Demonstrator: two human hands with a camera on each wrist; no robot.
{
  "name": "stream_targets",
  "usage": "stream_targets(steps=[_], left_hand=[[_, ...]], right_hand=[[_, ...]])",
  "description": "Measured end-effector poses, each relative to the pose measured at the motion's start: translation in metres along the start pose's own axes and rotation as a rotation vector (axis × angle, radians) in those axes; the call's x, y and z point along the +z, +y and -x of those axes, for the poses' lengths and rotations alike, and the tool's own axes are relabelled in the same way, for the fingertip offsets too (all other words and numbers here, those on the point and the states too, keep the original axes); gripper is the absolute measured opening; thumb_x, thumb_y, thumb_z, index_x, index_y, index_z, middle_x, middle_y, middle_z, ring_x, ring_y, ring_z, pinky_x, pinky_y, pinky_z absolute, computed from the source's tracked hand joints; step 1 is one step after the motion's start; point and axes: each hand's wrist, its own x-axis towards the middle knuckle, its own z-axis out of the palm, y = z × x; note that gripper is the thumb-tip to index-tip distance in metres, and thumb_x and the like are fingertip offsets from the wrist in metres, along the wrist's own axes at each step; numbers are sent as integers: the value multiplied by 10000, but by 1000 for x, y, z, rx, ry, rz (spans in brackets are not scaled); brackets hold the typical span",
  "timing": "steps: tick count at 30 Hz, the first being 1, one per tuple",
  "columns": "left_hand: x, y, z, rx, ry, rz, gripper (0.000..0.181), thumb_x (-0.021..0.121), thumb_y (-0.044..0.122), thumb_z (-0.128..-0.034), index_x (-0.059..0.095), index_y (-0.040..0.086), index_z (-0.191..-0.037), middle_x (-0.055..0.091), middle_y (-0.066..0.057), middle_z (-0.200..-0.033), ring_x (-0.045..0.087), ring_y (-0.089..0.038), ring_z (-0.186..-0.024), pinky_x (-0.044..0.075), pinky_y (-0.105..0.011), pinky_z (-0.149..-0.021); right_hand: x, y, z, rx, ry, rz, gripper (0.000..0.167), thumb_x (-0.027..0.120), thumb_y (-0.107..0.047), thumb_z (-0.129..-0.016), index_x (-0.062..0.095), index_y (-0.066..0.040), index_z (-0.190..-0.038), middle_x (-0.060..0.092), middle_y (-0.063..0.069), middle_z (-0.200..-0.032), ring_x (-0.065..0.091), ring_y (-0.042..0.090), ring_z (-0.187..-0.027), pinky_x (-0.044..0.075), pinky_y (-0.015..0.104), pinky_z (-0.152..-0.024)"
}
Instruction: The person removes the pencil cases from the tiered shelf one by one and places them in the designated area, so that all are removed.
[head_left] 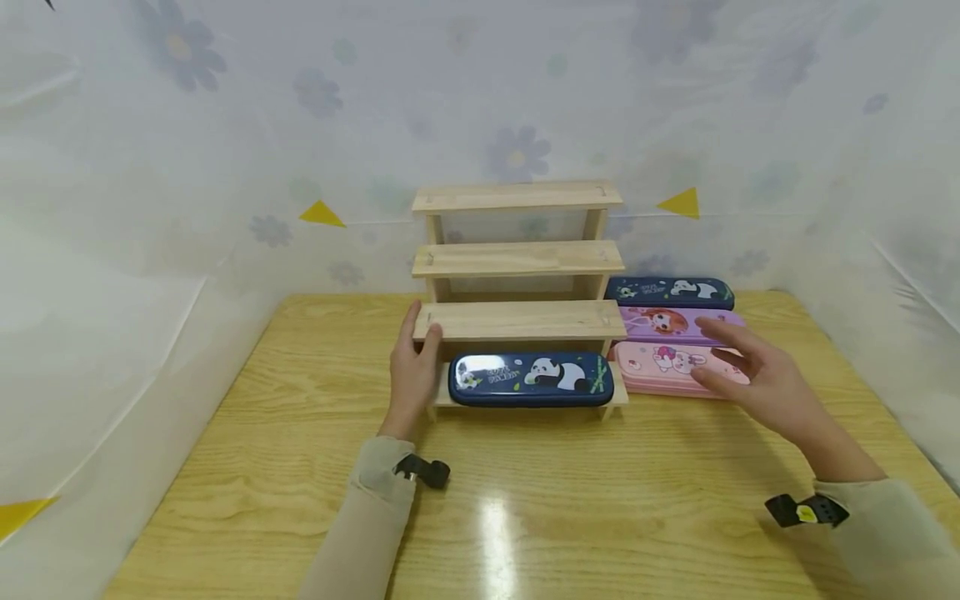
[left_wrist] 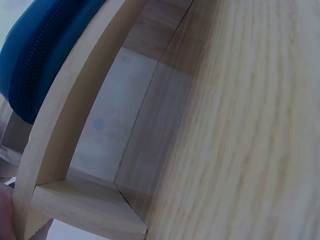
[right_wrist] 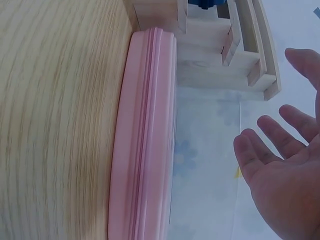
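Note:
A light wooden stepped rack (head_left: pixel 517 321) with several tiers stands on the table. My left hand (head_left: pixel 411 371) holds its left side at the second tier from the bottom, the thumb at that tier's front corner. On the lowest tier lies a dark blue panda pencil case (head_left: pixel 532 381), also partly visible as a blue zipped edge (left_wrist: pixel 37 55) in the left wrist view. My right hand (head_left: pixel 765 383) hovers with fingers spread over the right end of a pink rabbit pencil case (head_left: pixel 652 367). In the right wrist view this hand (right_wrist: pixel 285 175) holds nothing.
Behind the pink case lie a purple pencil case (head_left: pixel 637 322) with a cartoon girl and another dark blue panda case (head_left: pixel 652 292), right of the rack. The wood-grain table (head_left: pixel 300 500) is enclosed by flower-patterned white sheeting (head_left: pixel 465 100).

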Motion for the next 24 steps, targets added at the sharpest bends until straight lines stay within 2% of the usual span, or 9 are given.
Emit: stream_targets(steps=[4,11,17,24], left_hand=[[0,0,0,-4,1,1,595,470,498,-1015,293,330,-1557,315,45,-1577,296,-188,-1430,238,-406,-1172],[0,0,0,-6,2,2,594,470,507,-1012,289,348,-1554,313,46,-1577,296,-190,-1430,240,-415,-1171],[0,-1,-1,-7,1,2,596,468,515,-1010,289,348,-1554,312,55,-1577,297,-184,-1429,242,-415,-1171],[0,0,0,1,4,1,591,473,491,-1016,299,325,-1555,320,45,-1574,299,-177,-1428,246,-402,-1171]], right_hand=[[6,-4,-1,-38,2,-12,697,733,-26,-880,443,-172,-1497,451,89,-1471,426,-27,-1272,394,65,-950],[11,-12,-5,-85,-9,-33,707,726,14,-871,448,-173,-1494,456,-34,-1465,431,34,-1302,403,95,-972],[13,-17,-9,-115,-20,-43,718,717,40,-869,441,-170,-1499,468,-18,-1462,444,25,-1290,411,111,-974],[20,-19,-11,-125,-41,-79,740,706,68,-865,418,-146,-1511,462,13,-1476,458,79,-1301,418,136,-990]])
